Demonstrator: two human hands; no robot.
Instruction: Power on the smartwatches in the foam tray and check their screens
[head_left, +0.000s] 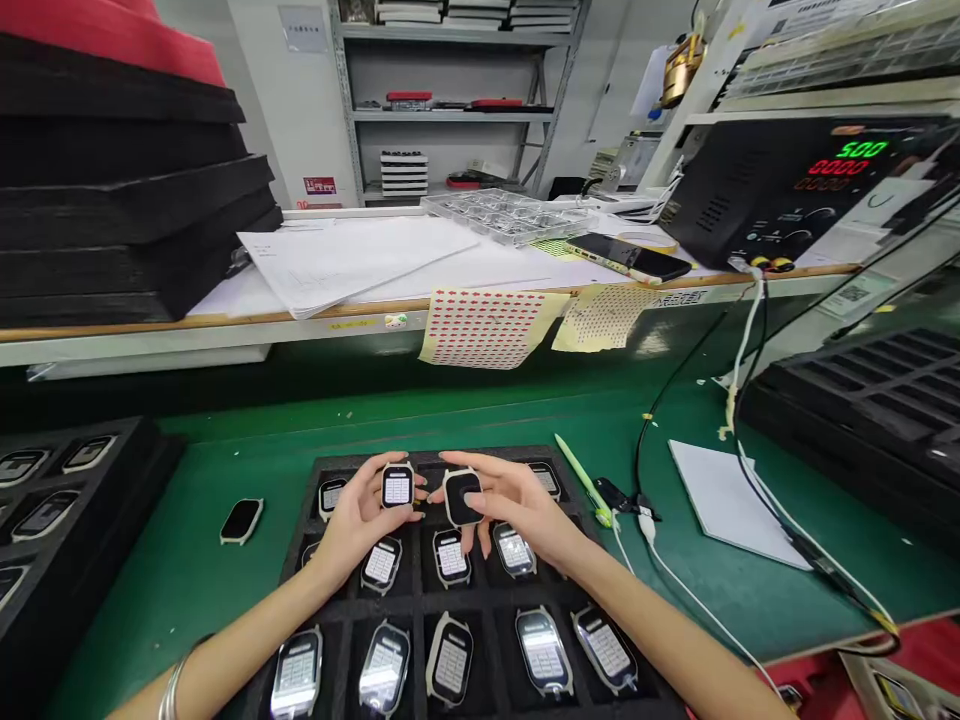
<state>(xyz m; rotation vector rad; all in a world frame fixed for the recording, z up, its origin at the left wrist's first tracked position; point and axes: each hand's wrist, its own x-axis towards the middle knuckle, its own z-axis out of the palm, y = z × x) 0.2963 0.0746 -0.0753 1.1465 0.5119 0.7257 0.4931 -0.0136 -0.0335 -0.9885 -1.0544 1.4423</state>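
Observation:
My left hand (373, 505) grips a smartwatch body with a lit white screen (397, 487), fingers above and thumb below. In my right hand (514, 500) is a second smartwatch body with a dark screen (459, 497), its thumb lying on the glass. The two watches are held side by side, a little apart, above a black foam tray (341, 640). Several strapless watches sit in the tray's compartments, many with lit screens, such as one watch (451, 660) in the front row. One dark-screened watch (241, 521) lies on the green mat left of the tray.
A green pen (581, 475) and cables (649, 530) lie right of the tray, near a white pad (735, 505). Black foam trays stand at the left (90, 530) and right (870, 430). A shelf above holds papers (352, 260), a phone (626, 258) and a power supply (795, 190).

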